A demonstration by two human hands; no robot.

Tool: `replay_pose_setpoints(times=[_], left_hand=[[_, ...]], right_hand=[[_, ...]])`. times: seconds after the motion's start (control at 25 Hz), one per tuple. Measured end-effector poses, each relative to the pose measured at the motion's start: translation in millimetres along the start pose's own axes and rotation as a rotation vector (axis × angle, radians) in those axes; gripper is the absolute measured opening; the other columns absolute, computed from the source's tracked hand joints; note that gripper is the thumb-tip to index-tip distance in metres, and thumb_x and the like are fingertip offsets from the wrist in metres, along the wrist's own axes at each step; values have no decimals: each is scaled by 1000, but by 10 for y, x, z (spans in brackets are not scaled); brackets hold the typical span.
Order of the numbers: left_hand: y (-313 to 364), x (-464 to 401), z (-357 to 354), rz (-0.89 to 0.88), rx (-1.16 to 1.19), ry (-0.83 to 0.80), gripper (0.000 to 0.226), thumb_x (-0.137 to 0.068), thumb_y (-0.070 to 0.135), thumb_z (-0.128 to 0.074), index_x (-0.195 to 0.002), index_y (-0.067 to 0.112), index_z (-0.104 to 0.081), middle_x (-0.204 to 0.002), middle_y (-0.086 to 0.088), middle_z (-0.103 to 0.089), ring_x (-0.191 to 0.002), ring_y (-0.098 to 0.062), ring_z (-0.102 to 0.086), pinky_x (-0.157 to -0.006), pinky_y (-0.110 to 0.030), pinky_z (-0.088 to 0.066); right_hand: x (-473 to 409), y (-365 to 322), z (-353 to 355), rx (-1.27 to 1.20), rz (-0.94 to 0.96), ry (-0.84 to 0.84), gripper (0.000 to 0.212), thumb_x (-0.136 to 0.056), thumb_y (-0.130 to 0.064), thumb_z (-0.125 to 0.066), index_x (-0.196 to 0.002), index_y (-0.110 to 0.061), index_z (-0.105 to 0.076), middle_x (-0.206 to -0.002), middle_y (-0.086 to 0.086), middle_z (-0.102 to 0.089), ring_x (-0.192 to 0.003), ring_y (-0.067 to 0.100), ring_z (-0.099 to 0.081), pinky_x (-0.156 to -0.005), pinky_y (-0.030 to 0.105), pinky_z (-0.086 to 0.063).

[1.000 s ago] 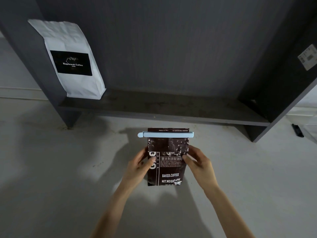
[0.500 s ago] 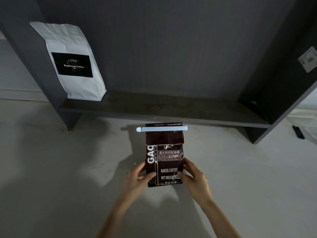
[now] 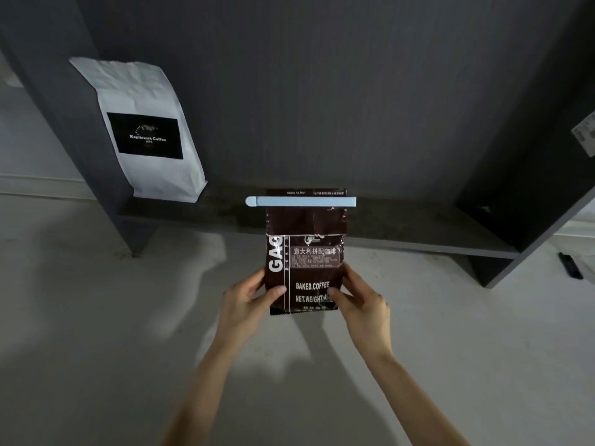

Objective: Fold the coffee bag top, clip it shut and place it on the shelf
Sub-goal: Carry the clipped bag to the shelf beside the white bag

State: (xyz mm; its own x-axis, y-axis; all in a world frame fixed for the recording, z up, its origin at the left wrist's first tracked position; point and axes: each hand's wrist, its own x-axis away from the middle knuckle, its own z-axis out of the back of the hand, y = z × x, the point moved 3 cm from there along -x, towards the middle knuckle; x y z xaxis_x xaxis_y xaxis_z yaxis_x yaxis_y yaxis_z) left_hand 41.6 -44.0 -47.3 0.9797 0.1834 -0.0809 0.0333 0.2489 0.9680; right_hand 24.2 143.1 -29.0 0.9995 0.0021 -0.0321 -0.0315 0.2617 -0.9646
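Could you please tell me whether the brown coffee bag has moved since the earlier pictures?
Yes. The brown bag has moved up toward the shelf: its clip now overlaps the shelf board, having been below the front edge before.

The setting reads as a plain storage corner of a home or small stockroom (which of the two cannot be told); a dark grey shelf unit [image 3: 402, 230] with upright side panels fills the upper half of the frame; a white coffee bag [image 3: 145, 130] stands on its board at upper left; a pale, scuffed floor [image 3: 96, 333] spreads across the lower half; a white baseboard [image 3: 38, 185] runs along the left edge; a printed sticker [image 3: 584, 136] sits on the right panel.
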Motion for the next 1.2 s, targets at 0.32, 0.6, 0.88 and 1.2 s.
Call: replay_pose_setpoints(times=[0.32, 0.6, 0.88, 1.2], left_hand=[[361, -641, 525, -112, -142, 109, 46, -77, 24, -67, -121, 29, -53, -108, 20, -62, -110, -6, -57, -96, -31, -45], [397, -1047, 974, -96, -306, 231, 41, -79, 20, -65, -119, 18, -57, -104, 8, -65, -97, -5, -61, -79, -3, -43], [367, -1350, 1080, -69, -384, 358, 41, -82, 19, -61, -121, 9, -54, -117, -11, -65, -108, -19, -59, -86, -18, -38], [283, -1441, 1053, 12, -365, 340, 45, -86, 21, -56, -128, 8, -45, -127, -15, -58, -116, -24, -55, -93, -25, -39]], right_hand=[[-602, -575, -353, 88, 146, -54, 45, -82, -9, -60, -124, -21, -51, -101, -4, -67, -88, 7, -62, -66, -9, -38], [-1044, -858, -869, 212, 235, -116, 34, -88, -9, -47, -120, -16, -54, -96, 11, -73, -81, 22, -67, -72, 17, -47], [-1374, -943, -1138, 288, 277, -218, 39, -88, -3, -36, -122, -14, -49, -74, 12, -61, -52, 10, -47, -44, 3, -34], [-1462, -848, -1273, 271, 244, -382, 57, -87, -8, -44, -136, -28, -25, -132, 3, -53, -116, 22, -53, -87, 20, -39]])
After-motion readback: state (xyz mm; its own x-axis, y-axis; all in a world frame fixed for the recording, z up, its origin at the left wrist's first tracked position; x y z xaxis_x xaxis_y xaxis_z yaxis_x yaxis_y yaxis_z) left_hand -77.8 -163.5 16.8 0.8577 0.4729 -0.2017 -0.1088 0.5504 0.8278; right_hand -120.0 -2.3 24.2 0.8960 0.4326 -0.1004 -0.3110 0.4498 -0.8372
